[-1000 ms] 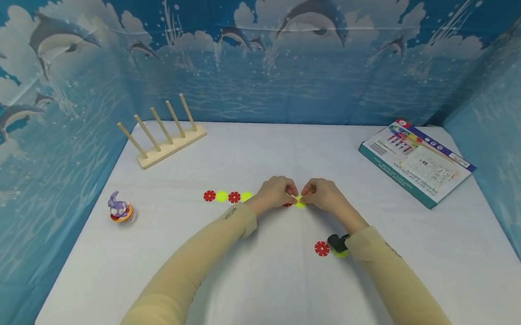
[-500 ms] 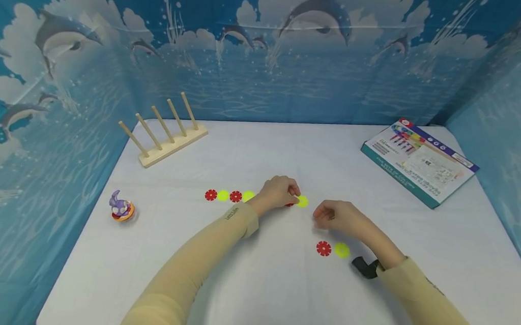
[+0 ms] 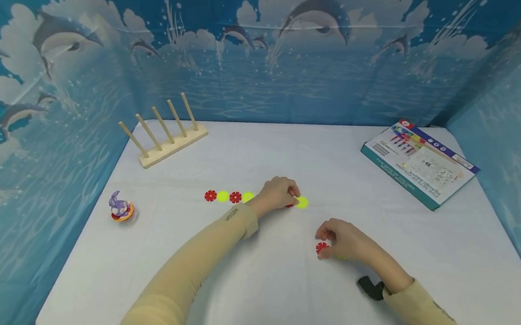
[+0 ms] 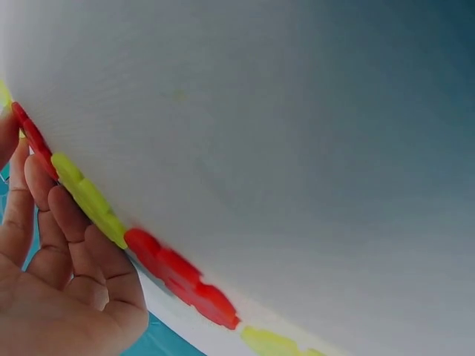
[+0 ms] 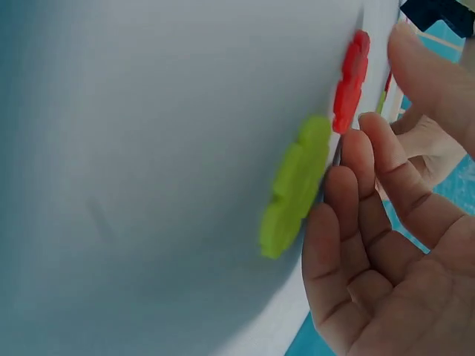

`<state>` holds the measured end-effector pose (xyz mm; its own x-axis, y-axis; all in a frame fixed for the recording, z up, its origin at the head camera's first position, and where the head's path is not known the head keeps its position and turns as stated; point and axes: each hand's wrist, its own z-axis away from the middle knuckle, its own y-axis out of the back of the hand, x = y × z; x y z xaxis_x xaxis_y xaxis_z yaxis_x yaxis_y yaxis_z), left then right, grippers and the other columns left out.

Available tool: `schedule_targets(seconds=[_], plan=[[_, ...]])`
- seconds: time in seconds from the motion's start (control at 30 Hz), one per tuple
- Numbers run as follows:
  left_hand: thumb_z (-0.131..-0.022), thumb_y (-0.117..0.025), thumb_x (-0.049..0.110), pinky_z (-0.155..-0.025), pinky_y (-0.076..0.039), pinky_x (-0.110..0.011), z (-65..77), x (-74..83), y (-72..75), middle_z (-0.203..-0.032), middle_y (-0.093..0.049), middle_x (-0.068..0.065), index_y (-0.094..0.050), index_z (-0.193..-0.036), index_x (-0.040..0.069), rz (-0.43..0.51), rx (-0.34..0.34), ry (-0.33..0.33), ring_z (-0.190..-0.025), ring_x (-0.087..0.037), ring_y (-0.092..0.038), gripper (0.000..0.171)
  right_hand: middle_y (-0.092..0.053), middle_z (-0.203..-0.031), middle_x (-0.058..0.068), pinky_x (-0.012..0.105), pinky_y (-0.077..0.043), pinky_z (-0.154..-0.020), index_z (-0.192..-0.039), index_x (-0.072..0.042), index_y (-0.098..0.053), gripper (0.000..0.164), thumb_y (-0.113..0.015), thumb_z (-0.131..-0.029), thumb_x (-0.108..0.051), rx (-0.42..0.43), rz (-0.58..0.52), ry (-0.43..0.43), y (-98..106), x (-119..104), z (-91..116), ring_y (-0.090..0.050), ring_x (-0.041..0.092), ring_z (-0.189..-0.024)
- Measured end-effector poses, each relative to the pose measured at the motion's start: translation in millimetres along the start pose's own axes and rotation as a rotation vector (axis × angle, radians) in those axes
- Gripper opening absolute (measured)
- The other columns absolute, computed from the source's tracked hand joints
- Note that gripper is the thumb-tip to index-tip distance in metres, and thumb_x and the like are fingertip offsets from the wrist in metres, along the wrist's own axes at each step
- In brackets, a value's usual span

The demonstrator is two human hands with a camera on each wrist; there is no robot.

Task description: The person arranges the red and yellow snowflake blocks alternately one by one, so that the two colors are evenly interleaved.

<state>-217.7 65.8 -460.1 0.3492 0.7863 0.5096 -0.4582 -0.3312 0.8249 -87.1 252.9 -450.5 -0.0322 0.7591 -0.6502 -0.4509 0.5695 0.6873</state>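
Observation:
In the head view a row of red and yellow-green notched plastic discs runs along the white table, with a red disc (image 3: 210, 195) at its left end and a yellow disc (image 3: 303, 202) at its right. My left hand (image 3: 278, 192) pinches the red disc (image 4: 33, 141) beside that end; the hand and forearm hide part of the row. Nearer me, my right hand (image 3: 347, 240) spreads thumb and fingers around a loose red disc (image 3: 321, 247), apart from it in the right wrist view. A loose yellow disc (image 5: 295, 189) lies beside it, mostly hidden under the hand in the head view.
A wooden base (image 3: 173, 146) with several upright pegs stands at the back left. A purple toy figure (image 3: 121, 207) sits at the left. At the back right lies a flat printed box (image 3: 420, 162). A black wrist camera mount (image 3: 371, 288) hangs beneath my right wrist.
My right hand has let go of the yellow disc at the row's right end and moved toward me, over the two loose discs. The left hand has stayed at the row.

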Motion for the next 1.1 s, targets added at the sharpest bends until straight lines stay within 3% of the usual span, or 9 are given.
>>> schedule_targets(seconds=[0.2,0.57,0.87,1.1], plan=[[-0.09,-0.073,0.026,-0.09,-0.042,-0.032,0.3,-0.6,-0.3,-0.092,-0.068,0.007,-0.071,-0.099,0.019,0.002,0.0,-0.008,-0.085,-0.008,-0.058,0.013,-0.054,-0.085,0.001,0.027,-0.043,-0.07,-0.093,-0.009,-0.063,0.032,-0.087,-0.071,-0.013,0.006,0.04,0.066,-4.7,-1.3,1.0,-0.047,0.016,-0.081],[-0.09,-0.072,0.025,-0.09,-0.043,-0.032,3.2,1.8,4.1,-0.09,-0.067,0.007,-0.071,-0.099,0.018,0.018,-0.023,-0.003,-0.086,-0.008,-0.059,0.011,-0.053,-0.078,0.0,0.027,-0.042,-0.067,-0.086,-0.012,-0.064,0.027,-0.087,-0.073,-0.014,-0.024,0.036,0.022,-2.6,-1.8,-0.2,-0.048,0.015,-0.076],[-0.09,-0.073,0.026,-0.089,-0.043,-0.03,3.5,2.0,2.7,-0.094,-0.069,0.006,-0.072,-0.101,0.019,-0.007,-0.016,-0.002,-0.088,-0.008,-0.059,0.013,-0.051,-0.066,-0.004,0.026,-0.038,-0.059,-0.078,-0.016,-0.065,0.018,-0.083,-0.079,-0.02,-0.103,-0.039,-0.016,17.3,5.4,-9.5,-0.048,0.014,-0.063],[-0.09,-0.073,0.025,-0.083,-0.043,-0.027,3.4,2.4,3.5,-0.093,-0.067,0.006,-0.071,-0.101,0.018,0.0,-0.021,0.001,-0.084,-0.008,-0.058,0.014,-0.062,-0.078,0.0,0.031,-0.041,-0.069,-0.085,-0.013,-0.066,0.019,-0.079,-0.083,-0.027,-0.018,-0.055,-0.057,38.7,10.3,-29.9,-0.052,0.018,-0.076]])
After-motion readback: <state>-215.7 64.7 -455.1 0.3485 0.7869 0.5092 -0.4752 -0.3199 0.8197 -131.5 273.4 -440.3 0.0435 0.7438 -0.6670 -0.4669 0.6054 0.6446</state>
